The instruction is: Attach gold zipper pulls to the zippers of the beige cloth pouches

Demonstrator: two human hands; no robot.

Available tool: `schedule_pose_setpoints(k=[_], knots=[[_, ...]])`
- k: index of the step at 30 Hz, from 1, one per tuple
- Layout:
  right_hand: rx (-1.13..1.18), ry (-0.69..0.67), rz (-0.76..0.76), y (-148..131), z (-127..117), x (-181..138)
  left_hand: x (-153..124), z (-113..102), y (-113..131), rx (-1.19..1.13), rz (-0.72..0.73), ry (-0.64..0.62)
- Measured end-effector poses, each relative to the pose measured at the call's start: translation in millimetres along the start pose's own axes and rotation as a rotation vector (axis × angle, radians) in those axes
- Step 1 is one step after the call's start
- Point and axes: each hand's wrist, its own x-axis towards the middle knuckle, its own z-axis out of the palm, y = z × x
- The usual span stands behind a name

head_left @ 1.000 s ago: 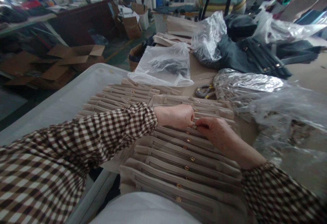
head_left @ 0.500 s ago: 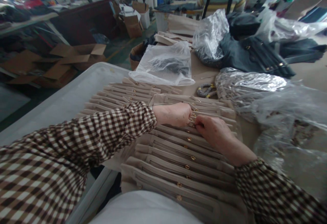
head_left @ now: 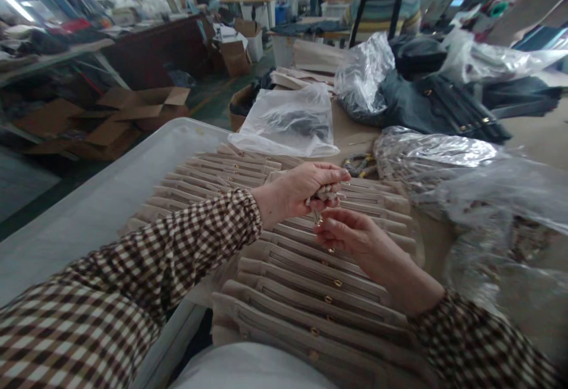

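My left hand (head_left: 302,190) is closed around a bunch of small beige zipper pulls (head_left: 327,193) with shiny metal ends. Just below it, my right hand (head_left: 344,232) has its fingertips pinched at one pull (head_left: 318,217) that hangs down from the bunch. Both hands are above a row of overlapping beige fabric pieces (head_left: 284,270), each with a zipper set in a long slot. Gold-coloured zipper sliders (head_left: 338,282) line up down the middle of the row. A second row of similar beige pieces (head_left: 195,179) lies to the left, partly behind my left sleeve.
A translucent plastic bin (head_left: 146,158) is at the left. Beyond the pieces lie a white plastic bag (head_left: 288,119) and a grey-and-yellow coiled item (head_left: 361,164). Clear plastic bags (head_left: 488,182) and dark bags (head_left: 444,102) crowd the right. Open cardboard boxes (head_left: 115,122) stand on the floor.
My left hand has lifted off the zippers and turned, so the bunch of zipper pulls shows. My right hand has come slightly left and down from the slider to the bunch.
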Motion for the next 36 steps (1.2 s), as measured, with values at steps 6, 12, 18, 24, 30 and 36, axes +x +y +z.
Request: schedule_pose_setpoints(k=[6, 12, 18, 24, 30, 36], knots=[[0.396, -0.021, 0.094, 0.1, 5.8, -2.4, -0.5, 13.8, -8.2, -0.119, 0.104, 0.000], [0.166, 0.040, 0.065, -7.4, -4.9, -7.2, -1.6, 7.2, -0.5, -0.138, 0.173, 0.118], [-0.241, 0.163, -0.139, -20.9, -22.2, -9.3, -16.4, -7.8, -5.6, 0.445, -0.009, 0.039], [-0.367, 0.095, -0.121, -19.4, -25.7, -0.1, -25.3, -12.2, -15.6, 0.937, 0.020, -0.220], [-0.275, 0.029, -0.154, -17.1, -27.3, -6.1, -27.8, -13.0, -12.9, 0.901, -0.050, -0.228], [-0.641, 0.117, -0.185, -3.8, -34.1, -9.8, -31.2, -9.3, -11.8, 0.982, -0.047, -0.190]])
